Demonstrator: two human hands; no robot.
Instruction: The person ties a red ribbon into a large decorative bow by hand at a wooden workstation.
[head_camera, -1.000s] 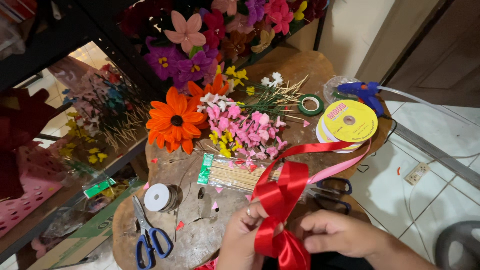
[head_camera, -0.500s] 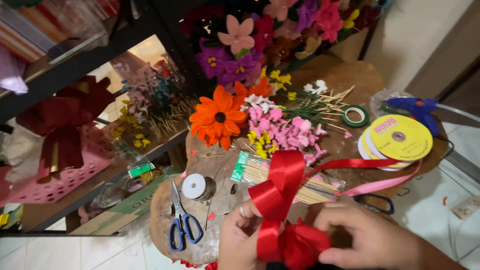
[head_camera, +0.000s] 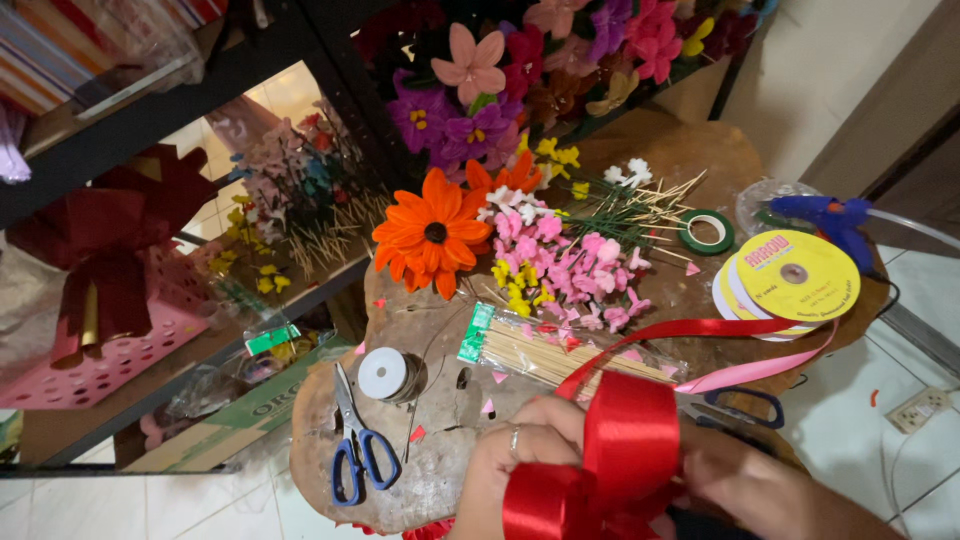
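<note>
Holding a red ribbon bow at the near edge of the round wooden table, the left hand is closed on its loops, and the right hand grips it from the other side. A clear packet holding wooden skewers lies just beyond the bow. Blue scissors lie by the table's left edge.

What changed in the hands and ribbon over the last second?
Both hands drew together on the red ribbon: the left hand and right hand now pinch it low down, with a wide loop standing between them where a looser bow shape was. The ribbon tail still runs up to the yellow spool. Blue scissors, orange flower and skewer pack stayed put.
</note>
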